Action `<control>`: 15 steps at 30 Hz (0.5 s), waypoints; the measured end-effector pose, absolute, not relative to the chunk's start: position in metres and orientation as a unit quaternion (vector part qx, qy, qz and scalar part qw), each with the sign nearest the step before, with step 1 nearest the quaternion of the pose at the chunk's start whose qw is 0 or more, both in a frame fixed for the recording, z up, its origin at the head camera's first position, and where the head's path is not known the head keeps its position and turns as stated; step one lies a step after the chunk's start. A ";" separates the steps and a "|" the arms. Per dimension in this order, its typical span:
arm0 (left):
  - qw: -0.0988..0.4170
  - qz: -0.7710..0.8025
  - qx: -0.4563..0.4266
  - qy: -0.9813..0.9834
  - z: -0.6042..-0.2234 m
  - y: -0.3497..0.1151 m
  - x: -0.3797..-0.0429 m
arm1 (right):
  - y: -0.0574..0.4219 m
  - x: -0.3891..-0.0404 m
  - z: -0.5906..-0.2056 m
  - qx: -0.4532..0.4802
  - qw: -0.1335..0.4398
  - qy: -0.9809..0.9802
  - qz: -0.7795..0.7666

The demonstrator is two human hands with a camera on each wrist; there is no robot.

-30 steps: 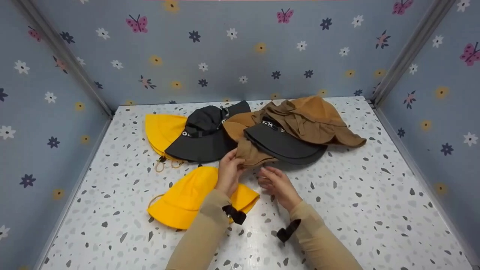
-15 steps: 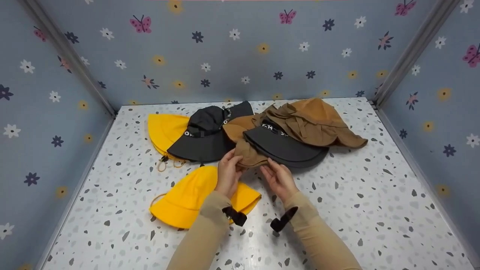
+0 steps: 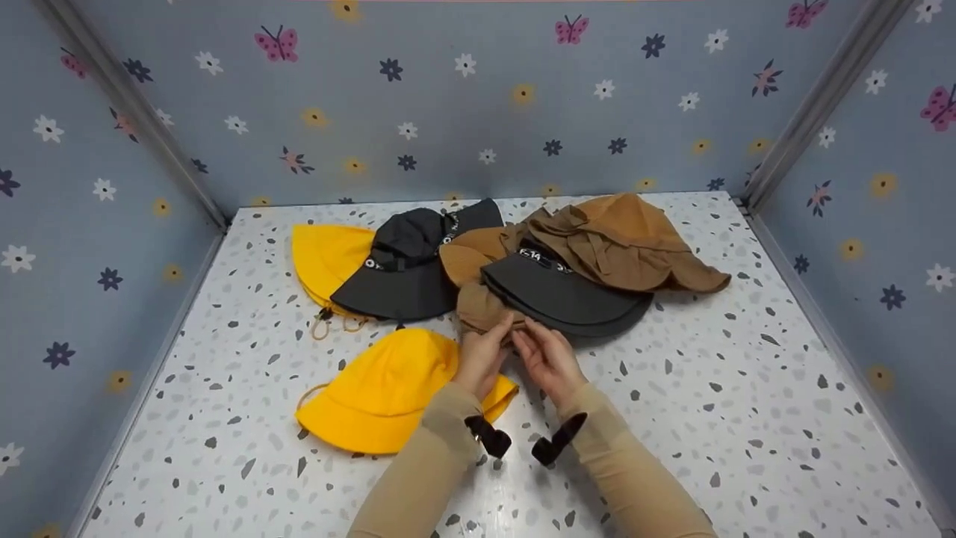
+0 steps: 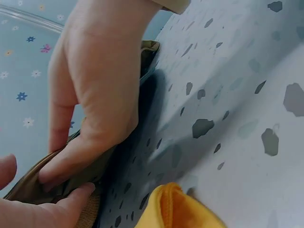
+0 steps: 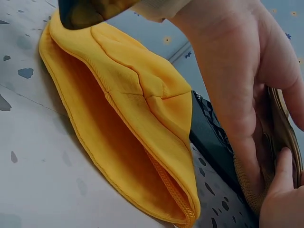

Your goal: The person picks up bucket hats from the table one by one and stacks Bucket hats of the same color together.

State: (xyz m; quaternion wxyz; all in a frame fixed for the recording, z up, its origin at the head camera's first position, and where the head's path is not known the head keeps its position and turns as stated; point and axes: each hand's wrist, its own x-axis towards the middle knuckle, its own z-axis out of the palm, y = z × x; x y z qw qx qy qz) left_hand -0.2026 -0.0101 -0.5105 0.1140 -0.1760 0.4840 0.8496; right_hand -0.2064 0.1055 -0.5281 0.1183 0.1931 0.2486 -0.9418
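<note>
Blue-grey walls [image 3: 441, 101] — flowers [image 3: 465, 65], pink butterflies [image 3: 276, 45] — around a speckled white tabletop [image 3: 747, 403].

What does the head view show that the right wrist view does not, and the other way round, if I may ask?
Only the head view: the rear yellow hat with its cord loops, and the brown hat at the back right.

Only the right wrist view: a long look under the brim of the front yellow hat, into its hollow; the head view gives at most a sliver.

Both: that front hat's outside, black fabric, the left hand and right hand pinching brown cloth, the speckled surface and the flowered wall.
</note>
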 end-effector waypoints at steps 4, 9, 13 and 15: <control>0.115 0.837 -0.217 0.488 -0.510 -0.008 -0.204 | 0.103 -0.206 -0.528 0.201 0.120 0.264 -0.936; 0.099 0.845 -0.225 0.474 -0.505 -0.007 -0.207 | 0.102 -0.207 -0.530 0.206 0.136 0.276 -0.929; 0.085 0.847 -0.232 0.470 -0.503 -0.007 -0.208 | 0.104 -0.207 -0.532 0.220 0.143 0.271 -0.926; 0.073 0.851 -0.232 0.465 -0.501 -0.009 -0.209 | 0.105 -0.208 -0.534 0.227 0.144 0.271 -0.924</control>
